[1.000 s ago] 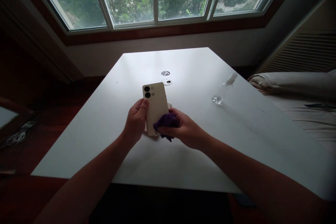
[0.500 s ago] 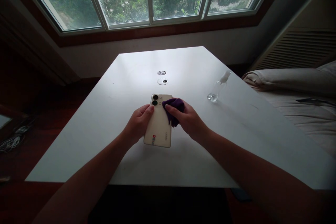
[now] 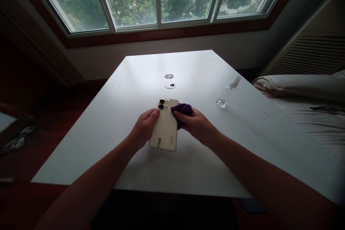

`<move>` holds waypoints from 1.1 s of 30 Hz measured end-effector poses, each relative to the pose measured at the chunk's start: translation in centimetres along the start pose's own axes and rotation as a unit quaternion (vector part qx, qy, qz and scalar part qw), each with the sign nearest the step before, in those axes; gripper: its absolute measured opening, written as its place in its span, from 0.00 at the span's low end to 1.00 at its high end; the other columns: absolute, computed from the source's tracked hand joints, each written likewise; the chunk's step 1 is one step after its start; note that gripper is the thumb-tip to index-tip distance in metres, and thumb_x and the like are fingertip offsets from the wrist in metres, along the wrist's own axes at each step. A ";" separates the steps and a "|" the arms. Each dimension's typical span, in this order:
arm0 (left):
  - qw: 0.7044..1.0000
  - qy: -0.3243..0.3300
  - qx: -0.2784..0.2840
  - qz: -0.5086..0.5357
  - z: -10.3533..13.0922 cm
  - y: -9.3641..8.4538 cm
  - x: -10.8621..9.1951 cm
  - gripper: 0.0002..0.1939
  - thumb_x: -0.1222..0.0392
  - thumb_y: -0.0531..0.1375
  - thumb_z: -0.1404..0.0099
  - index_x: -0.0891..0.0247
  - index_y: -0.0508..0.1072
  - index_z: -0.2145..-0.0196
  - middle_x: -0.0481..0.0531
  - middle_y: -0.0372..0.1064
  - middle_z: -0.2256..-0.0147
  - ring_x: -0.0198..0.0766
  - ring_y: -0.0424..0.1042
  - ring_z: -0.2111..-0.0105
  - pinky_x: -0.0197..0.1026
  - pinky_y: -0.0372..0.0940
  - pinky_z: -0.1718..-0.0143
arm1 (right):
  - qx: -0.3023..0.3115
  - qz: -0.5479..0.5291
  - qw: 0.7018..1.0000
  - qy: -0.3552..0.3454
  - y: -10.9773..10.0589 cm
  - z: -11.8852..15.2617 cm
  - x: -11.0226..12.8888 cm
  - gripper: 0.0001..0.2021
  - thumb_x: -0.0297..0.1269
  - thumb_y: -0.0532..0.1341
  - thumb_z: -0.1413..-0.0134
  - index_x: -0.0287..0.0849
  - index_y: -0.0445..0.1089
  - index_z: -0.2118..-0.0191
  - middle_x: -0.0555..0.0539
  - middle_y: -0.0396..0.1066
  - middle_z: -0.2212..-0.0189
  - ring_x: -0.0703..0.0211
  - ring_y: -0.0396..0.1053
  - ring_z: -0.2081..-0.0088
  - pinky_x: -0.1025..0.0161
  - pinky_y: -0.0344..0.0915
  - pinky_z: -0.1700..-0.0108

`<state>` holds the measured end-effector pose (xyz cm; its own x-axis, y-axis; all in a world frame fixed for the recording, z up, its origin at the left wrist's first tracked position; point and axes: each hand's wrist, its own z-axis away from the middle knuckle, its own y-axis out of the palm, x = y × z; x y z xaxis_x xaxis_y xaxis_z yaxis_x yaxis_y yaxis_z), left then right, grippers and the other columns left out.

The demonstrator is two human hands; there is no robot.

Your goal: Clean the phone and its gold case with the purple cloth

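A cream-coloured smartphone (image 3: pixel 165 127) is held above the table, its back with the dark camera lenses facing up. My left hand (image 3: pixel 144 125) grips its left edge, thumb on the back and the other fingers hidden underneath. In my right hand (image 3: pixel 196 124) a bunched purple cloth (image 3: pixel 183 109) is pinched under the thumb, pressed against the phone's upper right edge. Part of the cloth and my right fingertips are hidden from view.
On the white table (image 3: pixel 107 122), a clear spray bottle (image 3: pixel 226 95) lies or stands tilted to the right; I cannot tell which. A round cable-hole cover (image 3: pixel 169 85) and a second round opening (image 3: pixel 169 76) sit beyond the phone. Beige bedding (image 3: pixel 296 86) is at the right.
The whole view has shifted slightly, so everything appears a little to the right. The cloth has slid slightly outward at the phone's right edge; both grips stay the same.
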<state>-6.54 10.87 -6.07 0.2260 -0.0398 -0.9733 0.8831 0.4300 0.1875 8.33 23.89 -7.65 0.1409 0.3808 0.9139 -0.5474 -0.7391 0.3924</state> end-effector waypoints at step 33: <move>0.998 -0.020 -0.027 0.060 -0.5 -0.1 0.3 0.27 0.40 0.60 0.33 0.68 0.73 0.50 0.58 0.77 0.68 0.45 0.75 0.75 0.44 0.72 0.76 | 0.097 -0.023 0.995 0.018 2.0 1.5 -0.9 0.20 0.47 0.75 0.52 0.37 0.75 0.59 0.46 0.78 0.70 0.57 0.76 0.72 0.59 0.75 0.69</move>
<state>-6.80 11.27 -6.44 0.3466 -0.0197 -0.9378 0.8253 0.4816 0.2949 8.32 21.27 -7.57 0.1310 0.4342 0.8912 -0.3708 -0.8123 0.4502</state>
